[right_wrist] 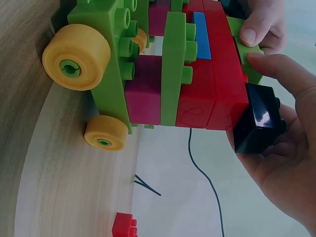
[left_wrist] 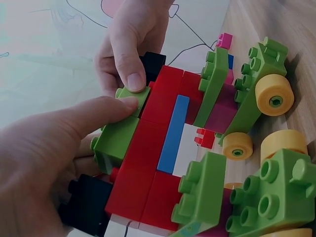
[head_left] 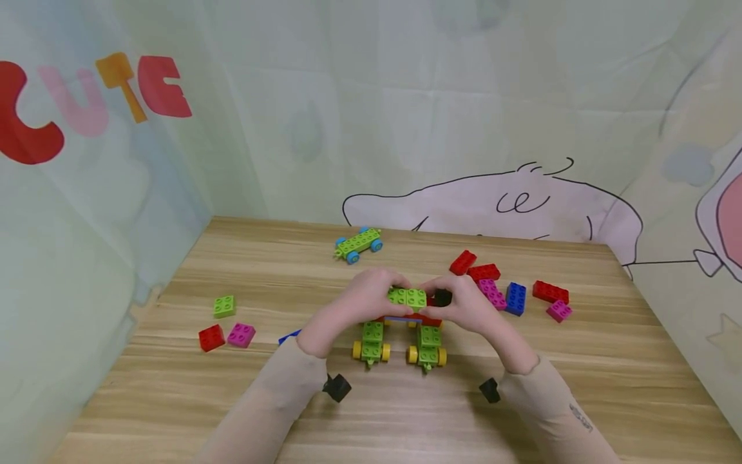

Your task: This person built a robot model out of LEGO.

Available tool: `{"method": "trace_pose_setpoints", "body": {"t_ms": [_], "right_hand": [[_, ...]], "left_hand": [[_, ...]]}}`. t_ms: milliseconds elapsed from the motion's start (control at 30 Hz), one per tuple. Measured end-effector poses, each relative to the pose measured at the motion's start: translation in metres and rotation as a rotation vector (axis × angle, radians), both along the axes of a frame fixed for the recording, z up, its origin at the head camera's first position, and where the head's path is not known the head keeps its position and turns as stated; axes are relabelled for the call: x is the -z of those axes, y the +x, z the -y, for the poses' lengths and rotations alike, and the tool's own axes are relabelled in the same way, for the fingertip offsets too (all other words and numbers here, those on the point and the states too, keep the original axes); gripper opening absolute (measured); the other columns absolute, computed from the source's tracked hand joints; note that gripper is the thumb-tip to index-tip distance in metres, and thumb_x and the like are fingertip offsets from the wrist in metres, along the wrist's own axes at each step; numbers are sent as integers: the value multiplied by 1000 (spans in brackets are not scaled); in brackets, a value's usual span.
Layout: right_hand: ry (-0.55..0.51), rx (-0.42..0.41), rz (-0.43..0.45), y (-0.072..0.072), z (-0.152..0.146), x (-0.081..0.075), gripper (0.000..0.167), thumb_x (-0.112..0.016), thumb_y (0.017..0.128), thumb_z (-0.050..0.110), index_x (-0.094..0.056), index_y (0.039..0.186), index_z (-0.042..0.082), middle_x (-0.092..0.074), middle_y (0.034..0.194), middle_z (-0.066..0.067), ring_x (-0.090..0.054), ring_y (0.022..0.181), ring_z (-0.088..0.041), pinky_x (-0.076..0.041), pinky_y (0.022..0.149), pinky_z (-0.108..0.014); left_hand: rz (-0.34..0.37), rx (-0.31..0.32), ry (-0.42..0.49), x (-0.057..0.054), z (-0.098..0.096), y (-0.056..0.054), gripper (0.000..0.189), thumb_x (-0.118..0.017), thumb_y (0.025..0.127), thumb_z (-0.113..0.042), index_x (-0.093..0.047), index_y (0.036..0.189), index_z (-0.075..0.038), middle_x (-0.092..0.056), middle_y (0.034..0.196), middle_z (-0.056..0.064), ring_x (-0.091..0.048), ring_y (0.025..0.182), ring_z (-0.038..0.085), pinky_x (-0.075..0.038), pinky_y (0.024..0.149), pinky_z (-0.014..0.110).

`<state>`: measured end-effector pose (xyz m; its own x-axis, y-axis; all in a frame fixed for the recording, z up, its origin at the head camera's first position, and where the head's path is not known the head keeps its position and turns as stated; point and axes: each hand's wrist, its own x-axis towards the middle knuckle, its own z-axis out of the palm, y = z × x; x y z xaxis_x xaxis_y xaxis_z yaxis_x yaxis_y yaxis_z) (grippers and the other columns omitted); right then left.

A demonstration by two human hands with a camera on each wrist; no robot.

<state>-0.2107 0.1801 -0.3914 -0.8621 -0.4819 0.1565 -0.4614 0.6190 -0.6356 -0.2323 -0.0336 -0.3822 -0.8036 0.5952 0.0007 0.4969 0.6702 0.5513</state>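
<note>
A toy-brick vehicle stands in front of the person, its two green wheeled bases (head_left: 371, 350) side by side on yellow wheels. Magenta bricks (right_wrist: 143, 89) and green plates rise from these bases to a row of red bricks (left_wrist: 134, 168), with a blue strip (left_wrist: 173, 136) along it. Two light-green bricks (head_left: 407, 298) sit side by side on top. The left hand (head_left: 373, 296) pinches the left green brick, thumb in front and fingers behind. The right hand (head_left: 464, 304) pinches the other, both thumbs close together. Black bricks (left_wrist: 89, 203) stand at both ends of the red row.
Behind the vehicle is another green wheeled base (head_left: 358, 243) with blue wheels. Loose red, magenta and blue bricks (head_left: 516, 298) lie to the right. On the left are a green brick (head_left: 224, 306), a red brick (head_left: 211, 338) and a magenta brick (head_left: 241, 334). A printed cloth backdrop borders the table.
</note>
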Motion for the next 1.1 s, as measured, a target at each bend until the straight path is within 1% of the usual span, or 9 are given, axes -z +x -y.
{"method": "trace_pose_setpoints", "body": {"t_ms": [100,267,433,633,1100], "right_hand": [[-3,3,3,0,0,0,29,-78,83,17,-74,109,5,-74,100,-5,-63,89,-21,-55,79,-30],[-14,2,5,0,0,0,29,-79,82,16,-74,108,5,-74,99,-6,-63,89,-19,-55,79,-31],[-27,-5,2,0,0,1,29,-79,82,17,-74,108,5,-74,99,-6,-63,87,-18,-54,76,-28],[-24,4,-1,0,-1,3,30,-79,82,17,-73,109,5,-74,100,-6,-62,87,-17,-53,73,-26],[-22,22,3,1,0,3,29,-79,81,17,-73,108,6,-73,100,-6,-60,87,-18,-52,74,-26]], "left_hand": [[9,-4,2,-1,0,1,41,-78,84,-32,-70,119,-11,-71,118,3,-63,108,18,-50,95,36],[13,-5,8,-1,0,1,41,-78,84,-32,-71,118,-11,-71,116,3,-62,104,17,-50,93,36],[20,-15,29,1,0,1,40,-79,82,-30,-71,117,-11,-72,113,2,-62,100,17,-50,90,35],[-6,-10,21,1,0,0,40,-79,82,-30,-72,116,-11,-72,113,3,-62,99,17,-50,88,35],[-14,-21,25,1,-1,2,40,-81,81,-30,-72,115,-12,-72,113,2,-63,100,18,-50,89,35]]}}
